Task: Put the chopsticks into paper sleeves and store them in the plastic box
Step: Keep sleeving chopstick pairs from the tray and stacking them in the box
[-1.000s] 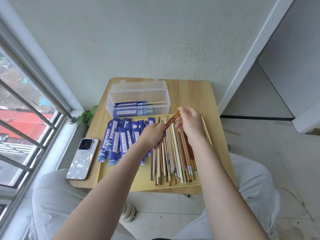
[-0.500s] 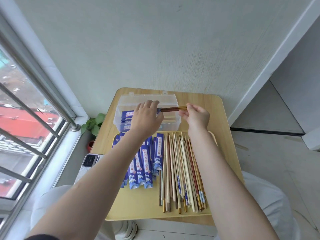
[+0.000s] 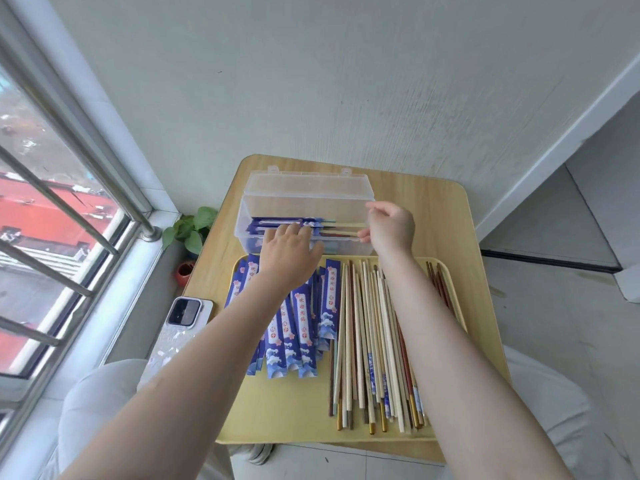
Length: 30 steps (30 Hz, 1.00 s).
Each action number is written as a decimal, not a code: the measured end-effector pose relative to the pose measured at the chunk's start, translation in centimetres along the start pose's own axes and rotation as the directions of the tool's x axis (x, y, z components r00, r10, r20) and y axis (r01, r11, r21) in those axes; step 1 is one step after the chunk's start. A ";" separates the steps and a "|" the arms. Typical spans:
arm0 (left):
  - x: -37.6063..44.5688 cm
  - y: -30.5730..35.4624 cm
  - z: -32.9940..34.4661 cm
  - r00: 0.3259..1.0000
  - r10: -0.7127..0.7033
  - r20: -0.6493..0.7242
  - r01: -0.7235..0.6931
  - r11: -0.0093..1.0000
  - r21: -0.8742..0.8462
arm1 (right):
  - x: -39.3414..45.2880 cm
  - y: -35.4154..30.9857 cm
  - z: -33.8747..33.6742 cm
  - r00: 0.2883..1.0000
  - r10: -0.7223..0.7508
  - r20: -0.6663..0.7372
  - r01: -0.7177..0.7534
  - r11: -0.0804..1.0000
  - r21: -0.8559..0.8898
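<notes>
Sleeved pair [image 3: 313, 227] lies inside the clear plastic box [image 3: 308, 188] at the far edge of the bench [image 3: 446, 216], long axis left-right, parallel to the box's long walls; blue sleeve end to the left, bare stick ends projecting to the right. Left hand [image 3: 290, 255] reaches over the front wall of the box, fingers extended and resting on the sleeve end; it appears to press rather than grip. Right hand [image 3: 390, 227] sits at the box's right end, thumb and fingers pinching the bare stick ends. The pair therefore lies directly between the two hands, each at one end of its axis; releasing it looks like the step in hand. Nearer the person, on the yellow tray [image 3: 298, 407]: empty paper sleeves [image 3: 300, 327] on the left under the left forearm, loose chopsticks [image 3: 374, 341] on the right, both lots running near-to-far, crosswise to the box. The right hand is nearer the loose chopsticks, the left nearer the sleeves. The front wall of the box stands between hands and tray. A phone [image 3: 185, 315] lies left of the tray, clear of the work.
</notes>
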State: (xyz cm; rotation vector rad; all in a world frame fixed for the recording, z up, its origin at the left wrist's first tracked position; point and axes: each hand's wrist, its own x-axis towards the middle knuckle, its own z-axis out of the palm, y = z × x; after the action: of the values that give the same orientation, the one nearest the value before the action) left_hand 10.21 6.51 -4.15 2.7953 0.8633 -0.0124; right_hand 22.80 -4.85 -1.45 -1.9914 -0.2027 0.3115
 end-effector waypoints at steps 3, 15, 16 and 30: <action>0.2 0.2 -0.1 1.000 -0.010 -0.017 0.009 0.999 -0.046 | -0.1 0.0 -0.3 0.994 -0.106 -0.013 0.105 0.992 -0.064; -4.4 0.4 0.3 0.948 -0.184 0.260 0.230 0.960 -0.159 | -7.6 3.8 1.9 0.826 0.215 0.520 0.249 0.688 -0.681; -4.9 0.3 0.7 0.940 -0.178 0.292 0.233 0.959 -0.162 | -8.1 4.3 2.2 0.840 0.214 0.498 0.252 0.659 -0.709; -9.1 -0.3 3.3 0.966 -0.154 0.210 0.210 0.937 -0.278 | -11.7 5.0 1.3 0.948 0.052 0.314 0.151 0.794 -0.589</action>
State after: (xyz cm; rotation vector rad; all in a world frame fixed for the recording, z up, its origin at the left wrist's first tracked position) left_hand 2.72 1.04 -6.83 2.3834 0.9840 -0.1561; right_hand 11.25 -9.17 -4.97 -2.5621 -0.6297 0.5901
